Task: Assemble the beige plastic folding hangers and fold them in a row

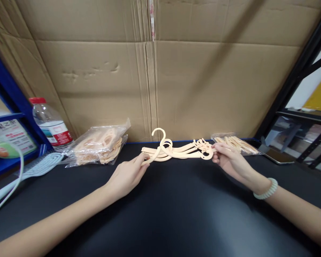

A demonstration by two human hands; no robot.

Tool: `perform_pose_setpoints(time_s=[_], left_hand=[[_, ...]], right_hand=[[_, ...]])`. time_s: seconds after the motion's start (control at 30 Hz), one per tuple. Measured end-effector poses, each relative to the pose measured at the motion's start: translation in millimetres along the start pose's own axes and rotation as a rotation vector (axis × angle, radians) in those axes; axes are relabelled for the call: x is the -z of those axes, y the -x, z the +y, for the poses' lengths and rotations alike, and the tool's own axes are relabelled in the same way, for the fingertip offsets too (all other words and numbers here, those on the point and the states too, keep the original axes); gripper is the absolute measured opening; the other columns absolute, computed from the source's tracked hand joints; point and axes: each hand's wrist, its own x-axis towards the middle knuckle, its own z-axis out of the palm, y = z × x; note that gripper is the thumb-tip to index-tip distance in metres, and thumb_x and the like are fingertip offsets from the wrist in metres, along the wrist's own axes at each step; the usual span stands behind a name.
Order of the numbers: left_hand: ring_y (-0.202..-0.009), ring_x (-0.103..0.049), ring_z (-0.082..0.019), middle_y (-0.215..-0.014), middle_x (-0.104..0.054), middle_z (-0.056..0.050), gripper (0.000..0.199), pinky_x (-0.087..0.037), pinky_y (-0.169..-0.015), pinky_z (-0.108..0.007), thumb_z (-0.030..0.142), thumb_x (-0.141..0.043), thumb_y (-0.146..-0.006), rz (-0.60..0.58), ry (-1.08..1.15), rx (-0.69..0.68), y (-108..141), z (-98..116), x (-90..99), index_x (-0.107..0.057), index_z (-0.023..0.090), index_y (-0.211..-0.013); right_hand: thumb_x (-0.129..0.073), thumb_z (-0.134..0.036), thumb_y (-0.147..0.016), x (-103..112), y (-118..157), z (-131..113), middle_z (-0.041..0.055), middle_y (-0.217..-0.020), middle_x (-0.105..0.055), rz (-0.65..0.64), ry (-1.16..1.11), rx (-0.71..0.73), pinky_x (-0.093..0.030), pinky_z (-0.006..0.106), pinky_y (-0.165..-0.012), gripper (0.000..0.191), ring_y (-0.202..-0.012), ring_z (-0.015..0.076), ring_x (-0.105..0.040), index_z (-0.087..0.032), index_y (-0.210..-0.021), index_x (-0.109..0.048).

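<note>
A beige plastic hanger (186, 155) with an upright hook is held between both hands, in front of other beige hangers (149, 150) at the back of the black table. My left hand (127, 176) pinches its left end. Closed fingers of my right hand (231, 160) grip it at the right end, beside a round piece with a gap. Small curly beige pieces (202, 144) lie just behind that end.
Bagged beige parts (96, 146) lie at the back left, beside a red-capped bottle (52, 125) and a light blue hairbrush (42, 164). More bagged beige strips (238, 142) and a phone-like flat object (276, 156) are at the right. Cardboard (96, 71) stands behind.
</note>
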Motion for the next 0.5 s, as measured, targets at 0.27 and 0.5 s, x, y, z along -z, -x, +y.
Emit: perform_pose_setpoints(time_s=[0.27, 0.5], left_hand=[[-0.07, -0.057, -0.02, -0.092, -0.054, -0.005, 0.024, -0.044, -0.063, -0.032, 0.034, -0.028, -0.098, 0.043, -0.028, -0.136, -2, -8, 13.0, -0.047, 0.02, -0.095], [-0.075, -0.049, -0.019, -0.086, -0.052, -0.005, 0.022, -0.041, -0.069, -0.031, 0.025, -0.031, -0.097, -0.137, 0.088, -0.289, 1, 0, 14.3, -0.048, 0.02, -0.085]], right_hand=[[-0.08, -0.039, -0.062, 33, -11, -24, 0.0032, -0.072, -0.07, -0.233, 0.563, -0.046, -0.05, 0.031, -0.06, 0.028, -0.064, 0.0168, -0.063, -0.021, -0.082, -0.074], [-0.073, -0.039, -0.071, 48, -18, -30, 0.0028, -0.079, -0.071, -0.53, 0.875, 0.003, -0.049, 0.033, -0.069, 0.018, -0.073, 0.0192, -0.064, -0.022, -0.076, -0.073]])
